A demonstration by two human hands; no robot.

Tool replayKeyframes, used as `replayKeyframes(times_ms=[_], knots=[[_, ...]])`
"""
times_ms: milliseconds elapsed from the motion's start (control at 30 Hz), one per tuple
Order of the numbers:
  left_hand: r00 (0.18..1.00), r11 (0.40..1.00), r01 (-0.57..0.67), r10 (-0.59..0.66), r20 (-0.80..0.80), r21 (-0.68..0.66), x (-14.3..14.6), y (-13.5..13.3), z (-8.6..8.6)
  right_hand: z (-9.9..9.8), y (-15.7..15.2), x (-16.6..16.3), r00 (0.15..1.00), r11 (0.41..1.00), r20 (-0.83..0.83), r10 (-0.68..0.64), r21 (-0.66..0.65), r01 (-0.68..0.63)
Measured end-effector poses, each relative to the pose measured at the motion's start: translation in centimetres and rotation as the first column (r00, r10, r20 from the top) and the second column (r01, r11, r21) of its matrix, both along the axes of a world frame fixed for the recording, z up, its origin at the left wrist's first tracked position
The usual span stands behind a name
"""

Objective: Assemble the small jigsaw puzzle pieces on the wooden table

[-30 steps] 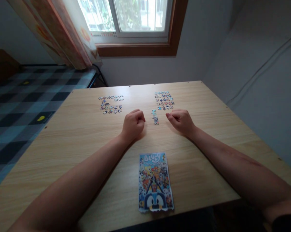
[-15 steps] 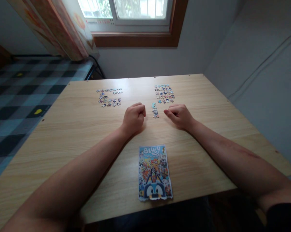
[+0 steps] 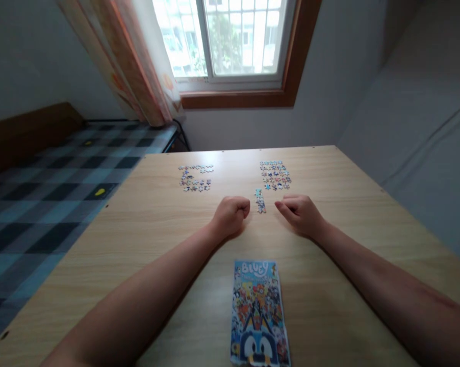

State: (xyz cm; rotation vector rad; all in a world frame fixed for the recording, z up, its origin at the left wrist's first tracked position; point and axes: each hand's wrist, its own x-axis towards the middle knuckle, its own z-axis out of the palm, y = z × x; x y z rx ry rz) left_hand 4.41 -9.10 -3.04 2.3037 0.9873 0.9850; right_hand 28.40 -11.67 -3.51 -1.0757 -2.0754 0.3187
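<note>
My left hand [image 3: 232, 216] rests on the table as a loose fist, with nothing showing in it. Opposite it, my right hand [image 3: 299, 214] is also curled closed, its thumb pointing inward. Between the two fists, touching neither, lies a narrow joined strip of jigsaw pieces [image 3: 260, 201]. Behind my right hand sits a block of puzzle pieces laid in rows [image 3: 276, 176]. Another group of loose pieces [image 3: 196, 184] lies beyond my left hand. Closer to me, between my forearms, is a picture sheet marked "Bluey" [image 3: 258, 313], crowded with cartoon dogs.
The light wooden table [image 3: 157, 224] reaches toward a wall below a window [image 3: 245, 41]. At left stands a bed with a checked cover [image 3: 61, 204], beside a patterned curtain [image 3: 138, 66]. A cable [image 3: 429, 140] runs along the right wall.
The camera view has tilted up and turned slightly left, so everything sits lower and further right in the picture. Both fists and the puzzle pieces keep their places on the table.
</note>
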Motion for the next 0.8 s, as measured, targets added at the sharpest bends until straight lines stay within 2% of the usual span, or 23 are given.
replayKeyframes(times_ms=[233,333,400,500,567,667,800], knots=[[0.983,0.999,0.035,-0.039,-0.181,-0.024,-0.3,-0.5,0.2,-0.6,-0.2,-0.1,0.999,1.0,0.047,0.006,-0.009,-0.006],[0.97,1.0,0.023,-0.019,-0.244,0.016,-0.7,-0.5,0.4,-0.6,-0.3,-0.3,0.999,1.0,0.044,0.003,-0.018,-0.002],[0.953,0.996,-0.011,0.038,-0.301,0.091,-1.3,0.0,0.5,-0.6,-0.3,-0.4,0.999,1.0,0.039,-0.003,-0.015,0.004],[0.911,0.952,-0.2,0.268,-0.314,0.231,-3.3,1.8,0.7,-0.8,-0.2,-0.4,0.999,1.0,0.039,-0.022,0.007,0.022],[0.853,0.867,-0.399,0.47,-0.227,0.297,-5.5,3.4,1.0,-1.0,-0.1,-0.3,0.998,0.999,0.044,-0.034,0.021,0.033],[0.715,0.672,-0.648,0.699,-0.018,0.358,-10.1,6.0,1.3,-1.3,0.0,-0.2,0.998,0.999,0.048,-0.039,0.027,0.038],[0.416,0.377,-0.898,0.895,0.16,0.226,-16.5,7.8,1.2,-1.4,-0.1,-0.1,0.998,0.999,0.034,-0.044,0.026,0.044]])
